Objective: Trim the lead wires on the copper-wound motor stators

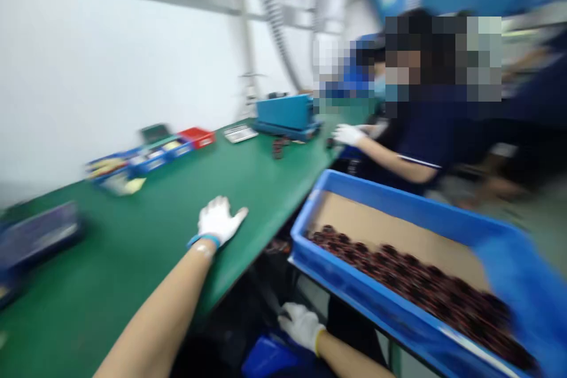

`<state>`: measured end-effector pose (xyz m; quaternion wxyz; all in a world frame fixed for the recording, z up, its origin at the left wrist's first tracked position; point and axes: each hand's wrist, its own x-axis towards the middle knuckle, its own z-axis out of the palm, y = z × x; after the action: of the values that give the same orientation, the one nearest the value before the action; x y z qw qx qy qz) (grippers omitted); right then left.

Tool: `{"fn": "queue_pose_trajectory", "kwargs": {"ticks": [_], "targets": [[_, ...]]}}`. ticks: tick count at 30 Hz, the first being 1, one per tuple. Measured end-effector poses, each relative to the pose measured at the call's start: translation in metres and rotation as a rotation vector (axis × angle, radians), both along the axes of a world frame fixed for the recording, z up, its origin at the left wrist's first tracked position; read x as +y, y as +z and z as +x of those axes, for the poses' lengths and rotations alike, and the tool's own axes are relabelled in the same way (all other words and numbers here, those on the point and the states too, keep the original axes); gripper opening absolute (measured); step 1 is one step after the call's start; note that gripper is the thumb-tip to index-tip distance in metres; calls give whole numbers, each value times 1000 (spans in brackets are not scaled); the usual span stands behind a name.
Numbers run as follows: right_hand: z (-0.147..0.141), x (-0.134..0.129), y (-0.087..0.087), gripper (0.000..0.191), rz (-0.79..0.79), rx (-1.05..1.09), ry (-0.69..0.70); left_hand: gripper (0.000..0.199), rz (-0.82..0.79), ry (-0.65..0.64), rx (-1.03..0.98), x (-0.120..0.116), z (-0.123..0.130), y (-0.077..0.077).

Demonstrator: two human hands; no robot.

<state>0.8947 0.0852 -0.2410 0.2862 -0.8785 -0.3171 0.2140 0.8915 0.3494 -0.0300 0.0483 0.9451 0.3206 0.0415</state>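
My left hand [219, 220], in a white glove with a blue band at the wrist, rests flat on the green tabletop [177, 242]. Its fingers are spread and hold nothing. Below the table edge is my right hand [301, 326], in a white glove with a yellow cuff. Its fingers are curled, beside a small dark spot; what they grip, if anything, I cannot make out. To the right of both hands stands a blue tray [376, 289], part lined with brown cardboard [398, 224]. Many small dark reddish-brown parts [411, 274] lie inside it.
Small blue bins [153, 162] and a red bin [197, 137] line the wall side. A blue box-shaped device [283, 115] stands farther along, with a few dark parts [277, 147] near it. A co-worker's gloved hand [349, 134] is at the table's far edge.
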Motion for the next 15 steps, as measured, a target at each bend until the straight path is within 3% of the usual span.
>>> {"fn": "queue_pose_trajectory", "kwargs": {"ticks": [2,6,11,15], "targets": [[-7,6,-2,21,36,37,170,80,-14,123,-8,17,-22,-5],[-5,6,9,37,291,44,271,84,-58,284,-42,46,-70,-17],[-12,-4,40,37,511,-178,363,89,-86,387,-103,48,-116,-22],[-23,8,70,30,684,-290,447,90,-97,477,-119,50,-149,-24]]}}
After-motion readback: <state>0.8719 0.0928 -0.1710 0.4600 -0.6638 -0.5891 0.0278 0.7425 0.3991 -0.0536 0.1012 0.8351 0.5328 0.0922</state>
